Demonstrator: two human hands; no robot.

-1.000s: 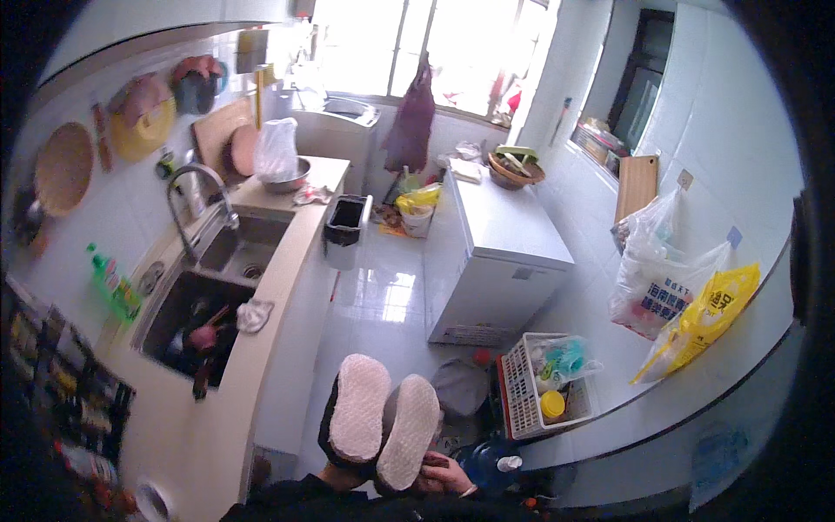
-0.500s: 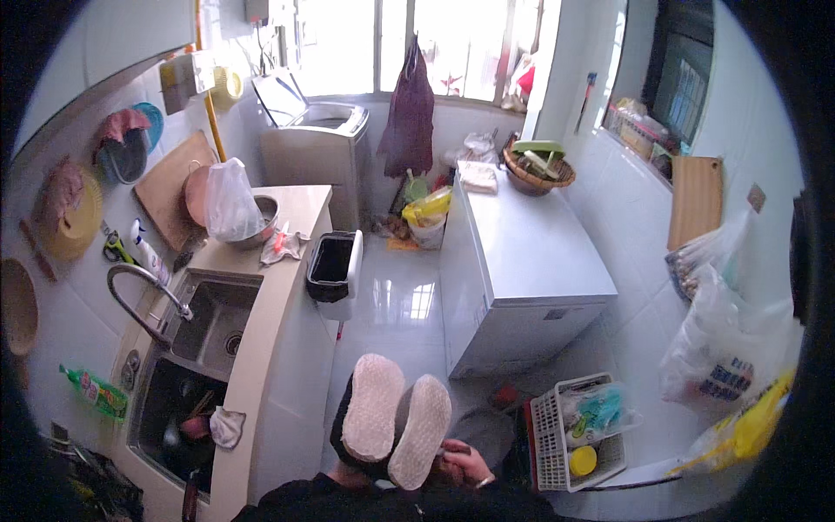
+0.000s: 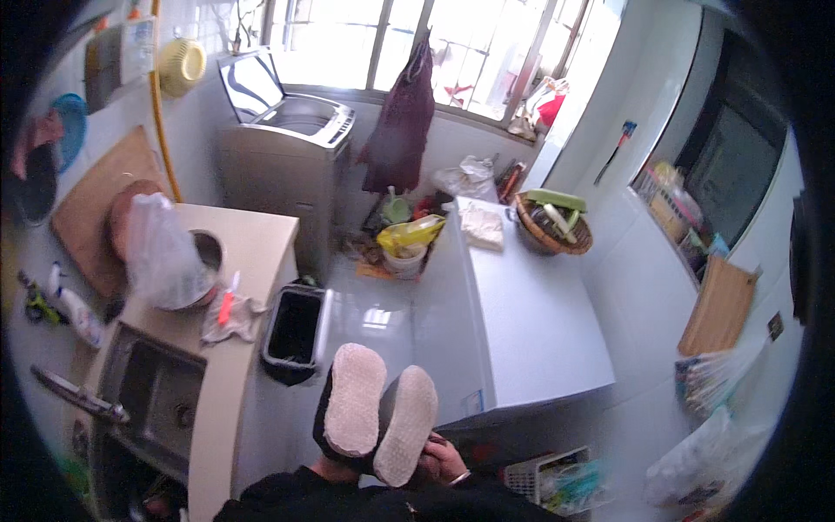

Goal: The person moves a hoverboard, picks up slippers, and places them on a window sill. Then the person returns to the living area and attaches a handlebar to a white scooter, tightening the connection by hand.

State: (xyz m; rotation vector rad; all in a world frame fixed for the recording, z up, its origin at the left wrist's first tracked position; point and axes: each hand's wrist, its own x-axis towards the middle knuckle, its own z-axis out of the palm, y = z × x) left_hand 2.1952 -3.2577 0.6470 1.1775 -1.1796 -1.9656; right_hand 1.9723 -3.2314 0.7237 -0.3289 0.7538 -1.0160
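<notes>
As it is seen in the head view: left shoe and right shoe, held side by side near the lower edge, pale textured soles turned toward the camera.
Right hand: placed at the lower right of the right shoe; fingers bent in and clamped on its dark edge.
Left hand: hidden behind the left shoe; whether its fingers are together or apart cannot be told.
Tabletop: fitted with a sink; laden with a white plastic bag and a crumpled cloth.
Bin: stood beside the tabletop, dark-lined.
White chest: topped by a folded cloth and a wicker basket.
Washing machine: lid raised.
Apron: dark red, hung near the window.
</notes>
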